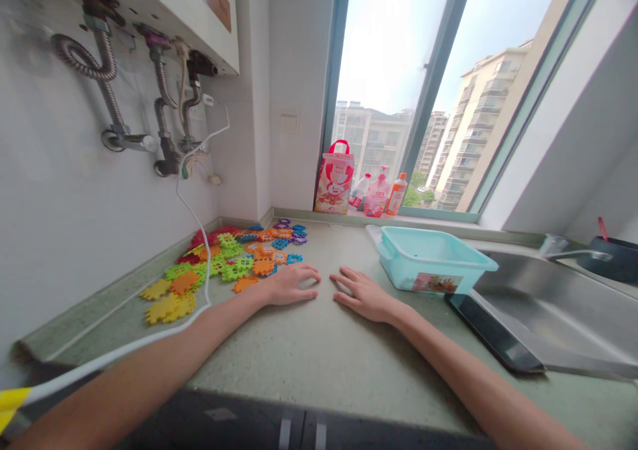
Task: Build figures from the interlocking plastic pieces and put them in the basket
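Observation:
My left hand (294,284) rests on the green countertop (319,350) with its fingers apart and nothing in it. Just left of it spreads a pile of flat, notched plastic pieces: yellow pieces (171,307), green pieces (234,268), an orange piece (263,266), a blue piece (280,243), and some red and purple ones. My right hand (363,294) lies flat with its fingers spread, holding nothing. A light-blue plastic basin (399,268) with a picture label stands to its right. The two hands do not touch each other.
A white cable (207,264) crosses the pieces and my left forearm. To the right are a black tray-like object (498,336), a steel sink (563,310) and a faucet (583,254). A pink bag (335,187) and bottles (379,194) line the windowsill.

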Available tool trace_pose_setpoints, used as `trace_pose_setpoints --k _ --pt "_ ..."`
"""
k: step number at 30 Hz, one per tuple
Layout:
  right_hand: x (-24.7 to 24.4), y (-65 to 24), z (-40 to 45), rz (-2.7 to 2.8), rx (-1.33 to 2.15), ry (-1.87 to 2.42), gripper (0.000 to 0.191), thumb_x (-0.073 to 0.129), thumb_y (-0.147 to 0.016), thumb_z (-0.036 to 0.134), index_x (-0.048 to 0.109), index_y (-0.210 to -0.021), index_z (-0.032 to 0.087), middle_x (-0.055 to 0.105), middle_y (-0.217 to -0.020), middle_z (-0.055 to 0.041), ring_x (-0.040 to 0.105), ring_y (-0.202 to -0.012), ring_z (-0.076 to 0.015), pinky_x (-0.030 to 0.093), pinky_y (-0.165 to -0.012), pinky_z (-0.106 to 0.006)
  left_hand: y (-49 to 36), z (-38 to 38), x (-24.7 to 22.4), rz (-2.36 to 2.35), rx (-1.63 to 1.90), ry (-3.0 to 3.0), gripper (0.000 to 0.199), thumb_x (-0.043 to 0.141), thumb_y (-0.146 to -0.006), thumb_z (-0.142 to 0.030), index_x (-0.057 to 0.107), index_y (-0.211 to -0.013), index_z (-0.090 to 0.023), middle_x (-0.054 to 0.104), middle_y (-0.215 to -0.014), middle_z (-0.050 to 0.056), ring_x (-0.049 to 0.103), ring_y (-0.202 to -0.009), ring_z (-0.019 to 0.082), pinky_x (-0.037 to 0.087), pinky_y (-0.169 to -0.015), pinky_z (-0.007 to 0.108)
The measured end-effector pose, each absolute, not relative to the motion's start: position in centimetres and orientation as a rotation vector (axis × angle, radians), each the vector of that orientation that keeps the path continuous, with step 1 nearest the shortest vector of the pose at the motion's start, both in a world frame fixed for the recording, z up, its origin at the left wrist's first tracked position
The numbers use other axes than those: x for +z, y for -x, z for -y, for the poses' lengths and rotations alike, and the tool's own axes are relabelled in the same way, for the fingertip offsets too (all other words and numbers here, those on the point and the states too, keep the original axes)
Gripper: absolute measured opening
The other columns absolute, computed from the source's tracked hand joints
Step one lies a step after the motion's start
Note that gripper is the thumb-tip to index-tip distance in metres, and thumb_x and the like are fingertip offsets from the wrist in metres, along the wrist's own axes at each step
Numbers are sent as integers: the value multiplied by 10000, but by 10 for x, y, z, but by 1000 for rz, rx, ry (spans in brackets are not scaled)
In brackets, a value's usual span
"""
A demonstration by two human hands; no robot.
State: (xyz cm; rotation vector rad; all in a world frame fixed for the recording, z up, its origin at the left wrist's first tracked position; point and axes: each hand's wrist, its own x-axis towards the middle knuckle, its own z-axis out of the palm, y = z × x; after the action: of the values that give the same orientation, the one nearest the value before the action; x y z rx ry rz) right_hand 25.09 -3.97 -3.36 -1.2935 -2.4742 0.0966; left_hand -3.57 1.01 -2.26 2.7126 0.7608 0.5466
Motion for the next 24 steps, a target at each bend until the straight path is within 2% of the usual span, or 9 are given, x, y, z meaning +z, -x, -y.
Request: trace_pose_setpoints --k 4,9,12,17,19,21,24 --pt "-38 -268 33 2444 258 1324 579 550 -1015 567 620 -1473 220 535 -1567 -173 513 -1451 -333 400 -1221 -497 41 -10 -19 -742 603 -2697 434 561 -1019 -546 695 -1311 -255 671 -1371 95 608 -1293 261 448 -1149 411" --pt "-32 -280 32 2436 320 1281 547 578 -1003 545 643 -1438 220 538 -1571 -157 531 -1438 -320 409 -1221 -490 56 -21 -19 -994 510 -2731 647 478 -1014 -684 578 -1477 -244 540 -1558 131 487 -1447 313 348 -1228 473" --pt "-31 -281 32 2445 328 1273 531 588 -1002 527 646 -1429 217 551 -1558 -160 540 -1430 -320 417 -1217 -489 65 -31 -21 -1106 528 -2683 744 415 -1012 -736 494 -1547 -226 472 -1617 142 430 -1495 310 299 -1254 469" --pt "-32 -286 32 2453 328 1236 505 590 -1008 508 646 -1425 227 565 -1545 -153 559 -1412 -308 424 -1213 -488 77 -51 -21 -1262 646 -2605 744 363 -1026 -722 526 -1516 -187 504 -1587 158 428 -1502 297 270 -1270 452" --pt "-33 -289 31 2447 331 1223 493 595 -1004 509 656 -1412 237 578 -1534 -145 571 -1401 -307 435 -1206 -491 84 -59 -18 -1335 690 -2566 692 358 -1043 -672 577 -1471 -175 547 -1549 163 467 -1469 301 302 -1254 453" --pt "-34 -291 30 2444 332 1221 487 600 -1000 507 665 -1402 240 583 -1529 -143 578 -1395 -310 440 -1201 -495 95 -69 -13 -1371 724 -2545 604 353 -1064 -586 645 -1394 -173 623 -1467 148 559 -1370 290 386 -1197 427" --pt "-36 -293 29 2437 327 1222 476 611 -995 500 669 -1394 247 587 -1527 -138 576 -1396 -312 440 -1200 -497 121 -81 -7 -1377 802 -2591 489 399 -1060 -468 750 -1170 -147 753 -1207 103 681 -1074 247 514 -1013 354"
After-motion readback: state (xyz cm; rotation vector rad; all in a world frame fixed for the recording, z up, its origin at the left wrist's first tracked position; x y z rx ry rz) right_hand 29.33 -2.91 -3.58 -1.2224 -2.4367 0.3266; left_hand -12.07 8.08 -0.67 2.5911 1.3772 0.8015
